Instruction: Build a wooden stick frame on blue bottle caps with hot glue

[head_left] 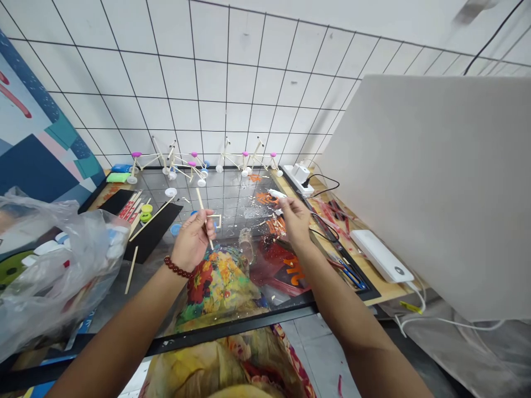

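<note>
Head view: left grip point(191, 235) holds pale stick point(199, 198), right grip point(296, 220) white tool point(277, 193); orange markings point(293, 271) unreadable.

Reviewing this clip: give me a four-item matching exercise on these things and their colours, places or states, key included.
1. left hand
2. power strip
3. beaded bracelet
4. small tubs

A. yellow and green
B. white, beyond the right hand
C. holding a thin wooden stick
D. reddish-brown

Pairs: 1-C, 2-B, 3-D, 4-A
</note>
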A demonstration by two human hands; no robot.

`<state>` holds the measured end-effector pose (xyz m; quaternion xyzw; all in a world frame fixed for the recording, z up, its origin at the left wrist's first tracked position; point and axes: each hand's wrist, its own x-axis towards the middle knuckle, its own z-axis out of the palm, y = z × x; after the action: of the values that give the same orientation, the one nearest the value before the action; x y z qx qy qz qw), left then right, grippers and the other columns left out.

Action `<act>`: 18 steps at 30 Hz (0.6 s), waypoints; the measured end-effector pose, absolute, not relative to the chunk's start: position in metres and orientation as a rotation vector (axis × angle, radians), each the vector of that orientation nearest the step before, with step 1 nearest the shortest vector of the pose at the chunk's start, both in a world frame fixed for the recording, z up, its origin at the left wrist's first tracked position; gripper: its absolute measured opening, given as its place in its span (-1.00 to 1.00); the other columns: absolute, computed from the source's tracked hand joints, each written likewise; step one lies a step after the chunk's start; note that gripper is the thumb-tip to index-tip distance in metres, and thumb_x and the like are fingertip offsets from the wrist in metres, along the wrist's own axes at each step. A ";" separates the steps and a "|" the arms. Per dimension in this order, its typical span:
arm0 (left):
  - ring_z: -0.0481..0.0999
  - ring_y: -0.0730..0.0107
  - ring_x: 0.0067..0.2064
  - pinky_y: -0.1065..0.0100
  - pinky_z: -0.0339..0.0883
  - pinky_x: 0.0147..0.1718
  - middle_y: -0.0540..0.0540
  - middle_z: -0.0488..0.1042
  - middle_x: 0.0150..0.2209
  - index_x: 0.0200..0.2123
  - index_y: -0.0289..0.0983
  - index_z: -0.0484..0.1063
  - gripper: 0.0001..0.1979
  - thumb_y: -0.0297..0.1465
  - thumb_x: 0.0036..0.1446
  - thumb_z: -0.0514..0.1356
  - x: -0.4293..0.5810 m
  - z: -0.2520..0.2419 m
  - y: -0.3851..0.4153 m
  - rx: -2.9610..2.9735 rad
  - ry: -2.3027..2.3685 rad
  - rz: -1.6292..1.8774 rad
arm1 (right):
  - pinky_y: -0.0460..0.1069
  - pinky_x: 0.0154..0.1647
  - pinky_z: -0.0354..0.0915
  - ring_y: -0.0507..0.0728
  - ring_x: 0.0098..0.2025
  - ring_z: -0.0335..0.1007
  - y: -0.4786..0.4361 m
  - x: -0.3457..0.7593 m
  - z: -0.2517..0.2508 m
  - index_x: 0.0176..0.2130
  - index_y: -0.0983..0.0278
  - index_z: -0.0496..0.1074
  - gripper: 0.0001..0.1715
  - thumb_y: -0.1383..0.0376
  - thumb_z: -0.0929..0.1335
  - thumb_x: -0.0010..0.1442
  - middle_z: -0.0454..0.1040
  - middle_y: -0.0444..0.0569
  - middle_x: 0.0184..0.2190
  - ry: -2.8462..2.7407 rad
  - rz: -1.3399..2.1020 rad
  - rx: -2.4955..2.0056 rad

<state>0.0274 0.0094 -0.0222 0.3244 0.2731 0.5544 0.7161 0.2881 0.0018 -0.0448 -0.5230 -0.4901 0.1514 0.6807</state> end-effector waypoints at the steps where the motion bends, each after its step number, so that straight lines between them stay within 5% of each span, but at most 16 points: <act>1: 0.25 0.62 -0.61 0.56 0.14 -0.65 0.05 0.33 -0.59 -0.33 -0.35 0.55 -0.67 -0.23 -0.07 0.46 0.030 -0.025 0.006 0.697 0.605 1.159 | 0.00 -0.20 0.29 0.07 -0.36 0.34 -0.001 0.279 -0.047 -0.42 0.26 0.46 -0.68 0.07 0.39 0.19 0.45 -0.13 -0.48 -1.183 0.371 -1.172; 5: 0.20 0.69 -0.62 0.61 -0.01 -0.71 0.03 0.37 -0.54 -0.28 -0.39 0.56 -0.70 -0.32 -0.05 0.44 0.041 -0.033 -0.010 0.660 0.586 0.951 | 0.02 -0.18 0.31 0.10 -0.30 0.40 -0.013 0.245 -0.055 -0.26 0.23 0.55 -0.72 0.07 0.41 0.19 0.55 -0.05 -0.33 -1.461 0.519 -1.152; 9: 0.40 0.59 -0.51 0.58 0.21 -0.62 -0.08 0.47 -0.44 -0.26 -0.43 0.57 -0.72 -0.43 -0.06 0.43 0.047 -0.039 -0.018 0.683 0.585 0.823 | 0.04 -0.14 0.35 0.14 -0.17 0.46 -0.023 0.226 -0.053 -0.20 0.21 0.57 -0.57 -0.07 0.37 0.20 0.57 0.00 -0.20 -1.494 0.883 -1.049; 13: 0.52 0.46 -0.43 0.44 0.44 -0.40 -0.14 0.53 -0.40 -0.30 -0.42 0.57 -0.73 -0.38 -0.05 0.45 0.049 -0.042 -0.022 0.713 0.612 0.730 | 0.02 -0.19 0.39 0.10 -0.26 0.47 -0.025 0.223 -0.051 -0.21 0.20 0.55 -0.53 -0.09 0.48 0.06 0.56 -0.07 -0.32 -1.314 1.188 -0.960; 18: 0.50 0.45 -0.44 0.44 0.40 -0.44 -0.14 0.53 -0.41 -0.29 -0.41 0.57 -0.70 -0.33 -0.06 0.45 0.051 -0.045 -0.025 0.730 0.654 0.662 | -0.02 -0.34 0.37 0.03 -0.43 0.39 -0.022 0.222 -0.053 -0.38 0.23 0.50 -0.59 0.00 0.57 -0.07 0.48 -0.15 -0.48 -1.219 1.233 -0.964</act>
<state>0.0515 -0.0253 -0.0446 0.3441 0.3084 0.3119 0.8302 0.2225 -0.0216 -0.0526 -0.4068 -0.5142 0.5202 0.5473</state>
